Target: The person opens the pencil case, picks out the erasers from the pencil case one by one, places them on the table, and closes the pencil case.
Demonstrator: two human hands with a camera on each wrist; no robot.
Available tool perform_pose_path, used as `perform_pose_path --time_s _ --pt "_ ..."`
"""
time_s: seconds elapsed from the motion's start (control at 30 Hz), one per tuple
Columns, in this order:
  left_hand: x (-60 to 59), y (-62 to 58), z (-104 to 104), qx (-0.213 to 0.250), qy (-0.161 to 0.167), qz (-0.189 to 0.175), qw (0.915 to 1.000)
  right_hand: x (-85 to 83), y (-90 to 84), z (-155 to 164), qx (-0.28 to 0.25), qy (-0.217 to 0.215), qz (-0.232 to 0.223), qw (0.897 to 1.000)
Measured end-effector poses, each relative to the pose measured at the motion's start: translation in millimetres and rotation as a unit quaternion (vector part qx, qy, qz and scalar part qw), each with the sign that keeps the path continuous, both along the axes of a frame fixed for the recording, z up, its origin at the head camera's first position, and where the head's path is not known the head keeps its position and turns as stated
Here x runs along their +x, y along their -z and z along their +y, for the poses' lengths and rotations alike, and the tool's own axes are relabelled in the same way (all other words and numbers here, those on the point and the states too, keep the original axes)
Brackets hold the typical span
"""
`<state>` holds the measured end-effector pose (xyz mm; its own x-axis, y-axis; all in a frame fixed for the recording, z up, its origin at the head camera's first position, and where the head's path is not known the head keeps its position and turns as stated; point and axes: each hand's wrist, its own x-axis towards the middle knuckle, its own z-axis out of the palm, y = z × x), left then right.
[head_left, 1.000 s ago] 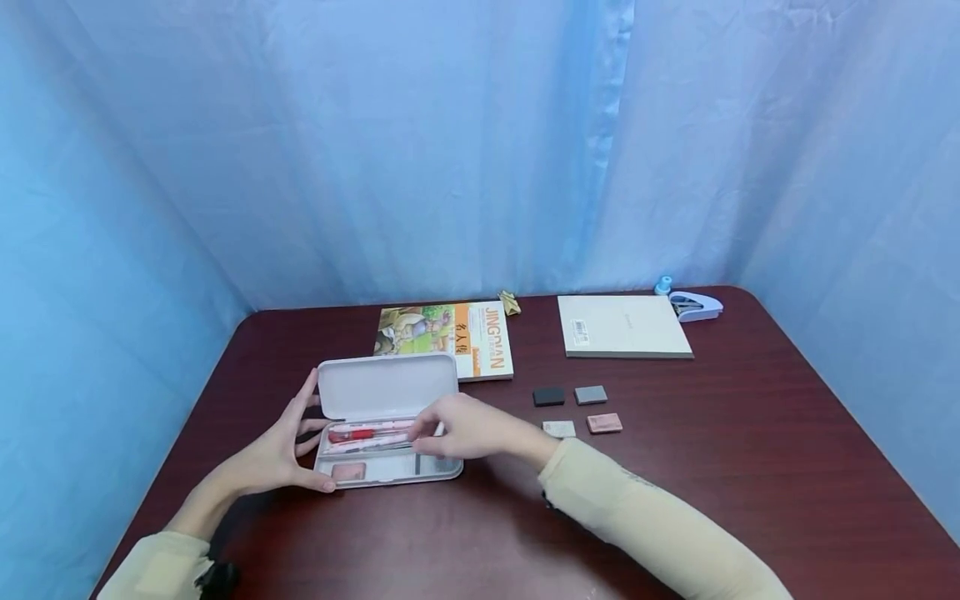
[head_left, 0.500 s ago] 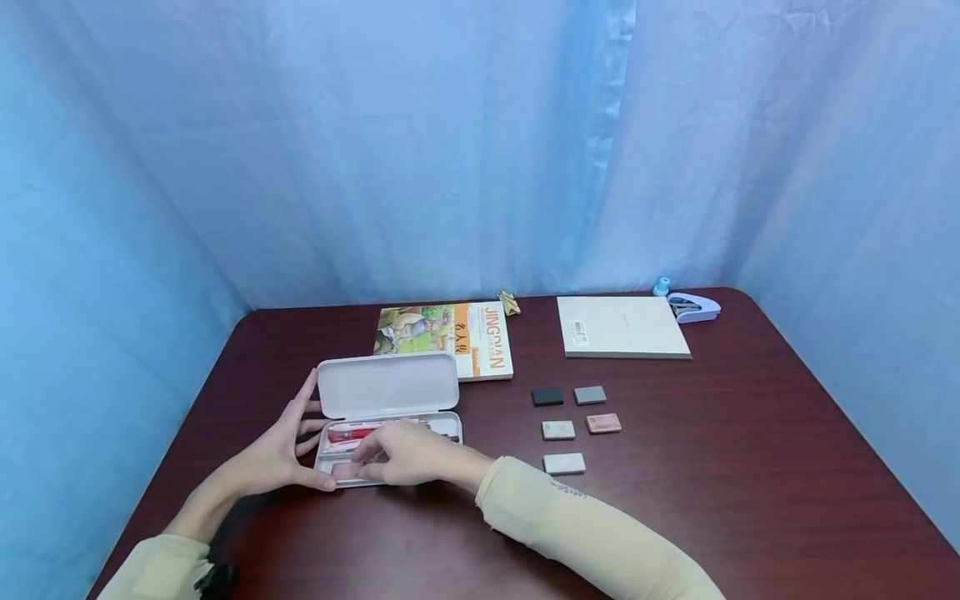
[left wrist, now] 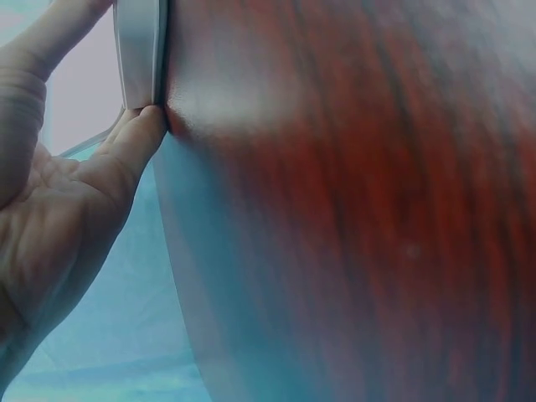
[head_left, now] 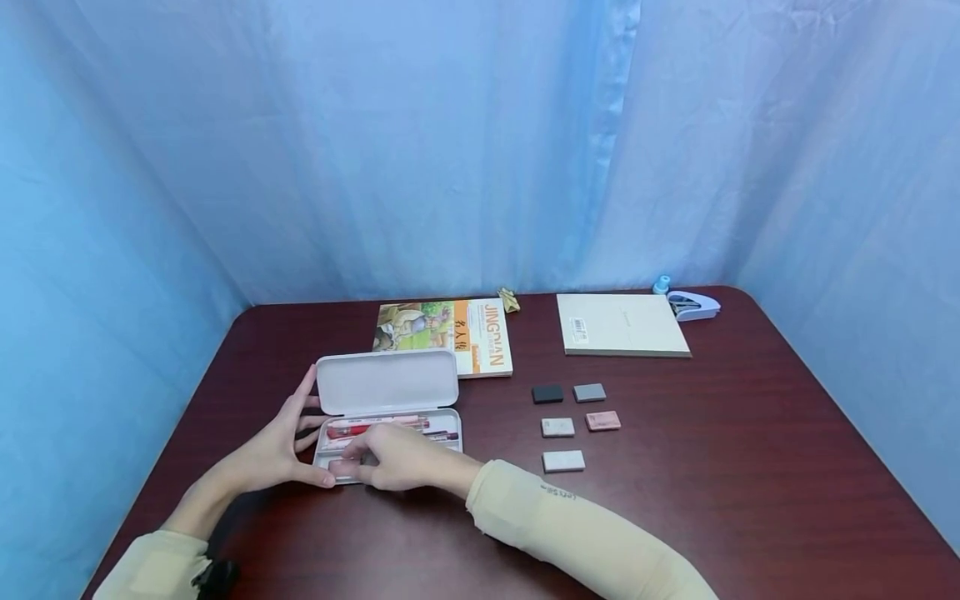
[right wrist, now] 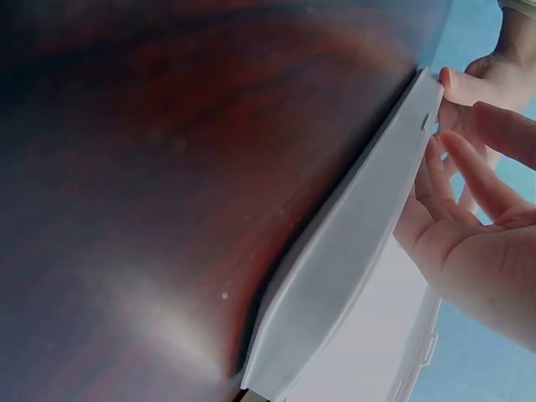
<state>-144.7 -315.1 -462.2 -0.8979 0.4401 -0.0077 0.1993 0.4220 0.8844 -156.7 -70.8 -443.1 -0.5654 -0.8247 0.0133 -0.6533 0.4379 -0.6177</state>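
Observation:
An opened white pencil case [head_left: 386, 383] lies at left on the dark red table, its lid tipped back. Inside, a red pen [head_left: 347, 432] and several pale pink and dark pens fill the rear section. My left hand [head_left: 270, 454] holds the case's left end, thumb at the front corner and fingers along the side. My right hand [head_left: 405, 460] reaches into the front section, thumb and fingertips pinching a pink eraser [head_left: 342, 468] near the left end. In the right wrist view the case's front wall [right wrist: 335, 260] hides the eraser.
To the right lie a black block [head_left: 547, 394], a grey block [head_left: 589, 392], a pink eraser [head_left: 603, 421] and two whitish blocks [head_left: 563, 461]. Behind are an illustrated book [head_left: 483, 337], a pale notebook [head_left: 624, 325], a lavender stapler-like item [head_left: 693, 306] and crumpled yellowish paper [head_left: 508, 300].
My right hand has moved left from the case's right end to the pink eraser at its left, uncovering a whitish block on the table. My left hand stays in place.

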Motion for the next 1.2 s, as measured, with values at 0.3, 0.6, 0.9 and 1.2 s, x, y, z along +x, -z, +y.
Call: perform_pose_path --time_s 0.3,0.6,0.9,1.2 --pt "-1.2 2.1 0.6 -0.004 0.002 -0.004 1.0 0.9 -0.9 -1.9 -0.016 -0.01 0.029 0.999" --pt "-0.1 -0.2 -0.4 0.0 0.005 -0.002 1.0 -0.1 0.5 -7.3 0.02 0.028 0.032 0.999" --pt "-0.6 0.8 0.0 0.001 0.001 -0.004 1.0 -2.2 -0.2 -8.0 0.018 0.05 0.036 0.998" --pt "-0.3 1.5 0.5 -0.008 -0.007 -0.005 0.9999 -2.3 0.0 -6.9 0.0 0.047 0.029 0.998"
